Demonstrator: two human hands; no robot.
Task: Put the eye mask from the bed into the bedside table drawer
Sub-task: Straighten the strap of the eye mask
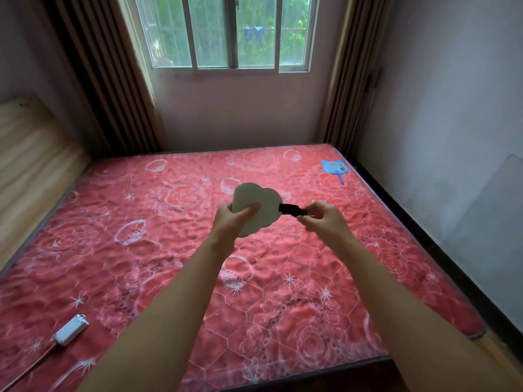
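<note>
A cream, cloud-shaped eye mask (264, 205) is held up in the air above the middle of the red mattress (169, 250). My left hand (233, 220) grips its left lower edge, thumb on the front. My right hand (321, 217) pinches the end of the mask's black strap (291, 209), which stretches out to the right of the mask. The bedside table and its drawer are out of view.
A white charger box (69, 329) with a cable lies on the mattress near the front left. A blue cat-shaped hand fan (335, 167) rests at the far right corner. A wooden headboard (31, 154) stands to the left, and a window with curtains is beyond the bed.
</note>
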